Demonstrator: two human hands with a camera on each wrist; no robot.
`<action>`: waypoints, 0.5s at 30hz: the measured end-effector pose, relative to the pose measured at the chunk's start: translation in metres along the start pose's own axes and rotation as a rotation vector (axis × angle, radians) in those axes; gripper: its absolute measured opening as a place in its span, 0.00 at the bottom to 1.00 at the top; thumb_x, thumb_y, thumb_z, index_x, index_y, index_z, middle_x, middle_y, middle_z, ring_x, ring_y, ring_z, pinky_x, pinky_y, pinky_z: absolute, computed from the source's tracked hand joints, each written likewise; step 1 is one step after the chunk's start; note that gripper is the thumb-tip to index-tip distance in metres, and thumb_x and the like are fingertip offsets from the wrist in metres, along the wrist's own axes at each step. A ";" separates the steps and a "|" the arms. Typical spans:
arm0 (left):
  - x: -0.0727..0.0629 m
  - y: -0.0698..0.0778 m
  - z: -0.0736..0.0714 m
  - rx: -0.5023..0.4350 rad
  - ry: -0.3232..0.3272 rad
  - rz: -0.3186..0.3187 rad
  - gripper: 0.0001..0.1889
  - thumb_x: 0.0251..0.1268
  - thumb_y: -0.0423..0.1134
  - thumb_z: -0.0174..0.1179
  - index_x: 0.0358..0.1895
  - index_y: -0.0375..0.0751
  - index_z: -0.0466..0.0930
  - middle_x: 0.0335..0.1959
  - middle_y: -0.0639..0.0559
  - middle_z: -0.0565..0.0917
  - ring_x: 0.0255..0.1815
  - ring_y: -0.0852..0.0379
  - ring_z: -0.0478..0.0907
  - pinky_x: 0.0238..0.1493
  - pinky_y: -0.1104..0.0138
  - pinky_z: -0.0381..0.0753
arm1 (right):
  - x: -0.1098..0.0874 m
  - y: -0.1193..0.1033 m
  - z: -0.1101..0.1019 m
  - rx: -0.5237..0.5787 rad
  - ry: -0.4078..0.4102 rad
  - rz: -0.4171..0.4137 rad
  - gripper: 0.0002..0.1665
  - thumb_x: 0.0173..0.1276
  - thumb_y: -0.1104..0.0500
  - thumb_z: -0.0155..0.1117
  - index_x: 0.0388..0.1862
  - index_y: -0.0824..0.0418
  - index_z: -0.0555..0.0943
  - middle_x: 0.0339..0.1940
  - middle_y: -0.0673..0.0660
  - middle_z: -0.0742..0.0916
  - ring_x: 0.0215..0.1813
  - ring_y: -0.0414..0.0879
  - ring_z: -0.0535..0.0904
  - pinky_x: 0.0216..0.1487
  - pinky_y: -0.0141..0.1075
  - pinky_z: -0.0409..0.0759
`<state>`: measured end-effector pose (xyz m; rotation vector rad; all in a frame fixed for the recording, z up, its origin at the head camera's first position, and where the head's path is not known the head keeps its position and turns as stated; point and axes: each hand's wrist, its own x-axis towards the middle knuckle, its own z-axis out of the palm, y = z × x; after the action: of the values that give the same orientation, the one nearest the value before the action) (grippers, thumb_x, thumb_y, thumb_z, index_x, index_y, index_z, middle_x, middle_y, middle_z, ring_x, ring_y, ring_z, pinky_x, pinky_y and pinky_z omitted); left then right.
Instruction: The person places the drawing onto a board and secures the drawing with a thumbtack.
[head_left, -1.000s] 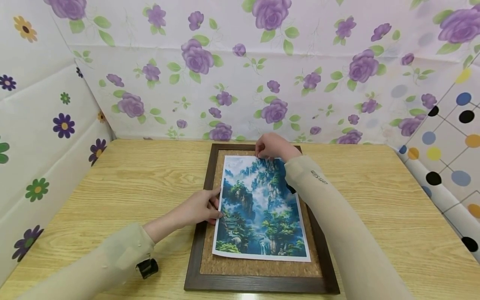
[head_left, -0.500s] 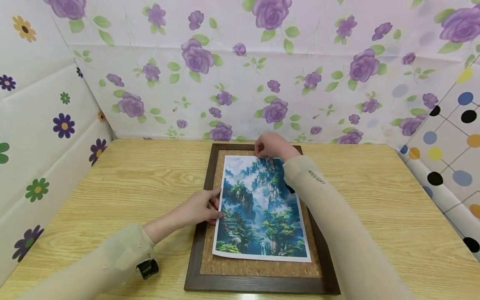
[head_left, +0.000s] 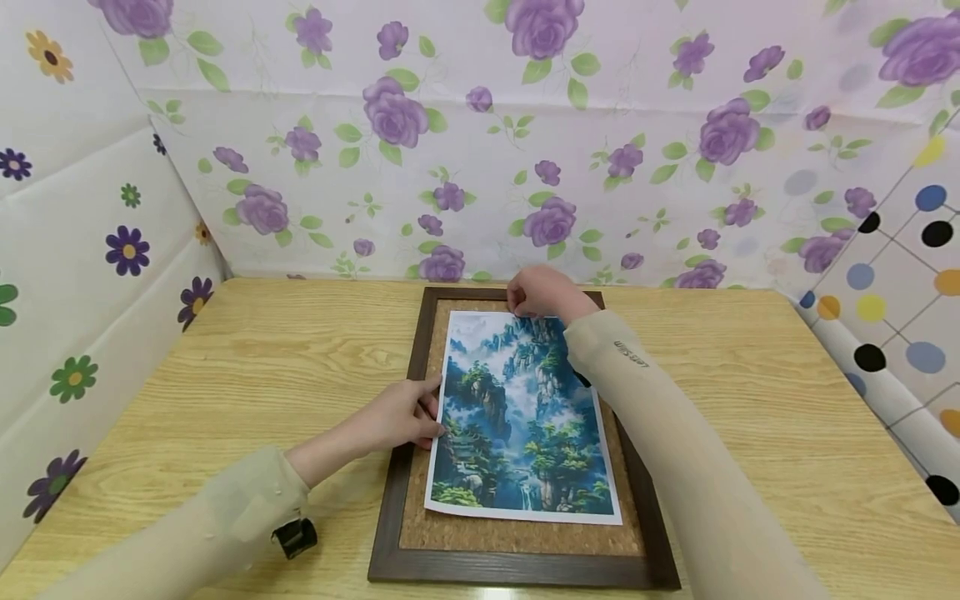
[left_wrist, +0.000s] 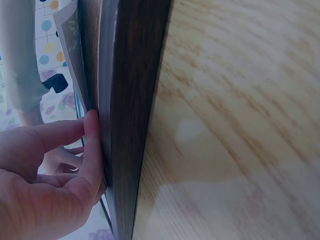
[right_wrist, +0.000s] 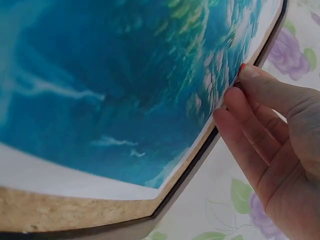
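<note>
A printed landscape picture (head_left: 517,417) lies on the cork board (head_left: 525,537) inside a dark wooden frame (head_left: 517,569). At the picture's left edge my left hand (head_left: 401,414) pinches the paper between thumb and finger; the left wrist view shows this hand (left_wrist: 60,165) close beside the frame's side (left_wrist: 131,100). My right hand (head_left: 547,292) is at the picture's top edge, bent down over the board. In the right wrist view a small red pushpin (right_wrist: 242,68), mostly hidden, shows at the fingertips of the right hand (right_wrist: 280,140), against the paper's edge.
The frame lies on a light wood-grain table (head_left: 262,358). Behind it hangs a white cloth with purple roses (head_left: 465,150). A flower-patterned cloth (head_left: 90,292) covers the left side and a dotted one (head_left: 900,333) the right.
My right hand has shifted very slightly left at the top edge. The left hand and the picture stay where they were.
</note>
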<state>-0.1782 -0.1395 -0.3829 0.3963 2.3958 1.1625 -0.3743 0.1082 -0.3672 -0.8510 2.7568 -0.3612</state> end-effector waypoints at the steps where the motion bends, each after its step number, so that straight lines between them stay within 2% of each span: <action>1: 0.000 0.000 0.000 -0.001 -0.001 0.001 0.41 0.64 0.26 0.62 0.77 0.26 0.49 0.36 0.45 0.78 0.27 0.59 0.81 0.33 0.66 0.86 | 0.000 0.000 0.000 0.000 -0.003 -0.001 0.08 0.71 0.61 0.64 0.30 0.56 0.84 0.31 0.53 0.86 0.31 0.45 0.79 0.37 0.37 0.80; 15: 0.000 -0.002 0.000 0.006 0.008 0.003 0.41 0.64 0.26 0.62 0.77 0.27 0.50 0.37 0.45 0.78 0.27 0.59 0.81 0.33 0.66 0.86 | 0.001 0.004 0.001 0.054 -0.020 -0.016 0.07 0.72 0.62 0.62 0.32 0.57 0.84 0.30 0.55 0.85 0.29 0.45 0.77 0.36 0.36 0.78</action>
<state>-0.1786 -0.1403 -0.3843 0.3978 2.4070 1.1607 -0.3764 0.1104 -0.3694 -0.8586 2.7108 -0.4255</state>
